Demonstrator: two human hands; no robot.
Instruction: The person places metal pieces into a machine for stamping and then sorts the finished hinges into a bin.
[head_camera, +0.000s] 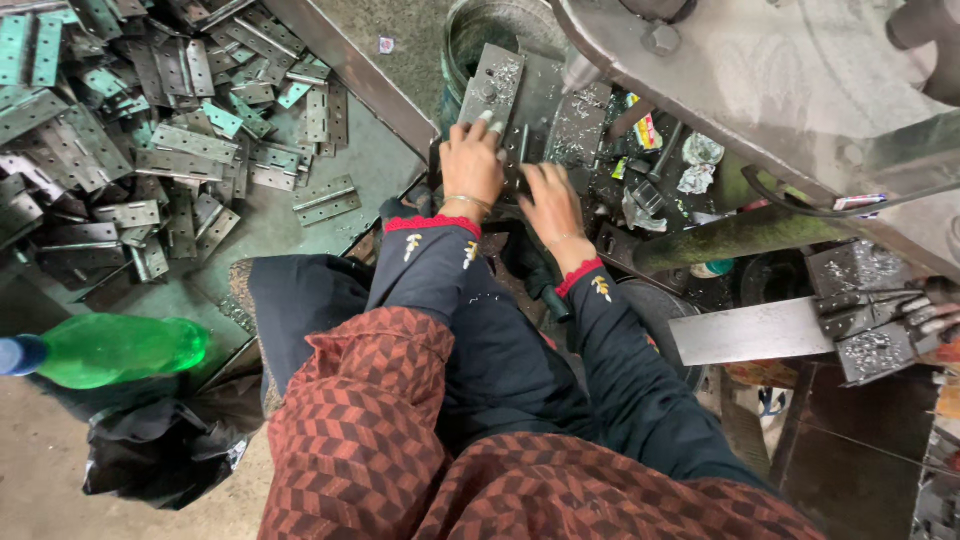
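My left hand (470, 160) rests on a flat grey metal plate (492, 85) with holes, which lies on the machine bed (575, 125) dusted with metal shavings. Its fingers are spread on the plate's near end. My right hand (550, 205) lies just beside it, palm down on the dark bed, fingers pointing toward the machine. Whether a small part sits under the right hand is hidden. Both arms wear dark sleeves with red cuffs.
A heap of several metal hinges (150, 110) fills a tray at the left. A green plastic bottle (115, 350) lies at the near left above a black bag (160, 450). A large grey machine frame (800, 90) overhangs the right, with a steel blade (750, 332) below.
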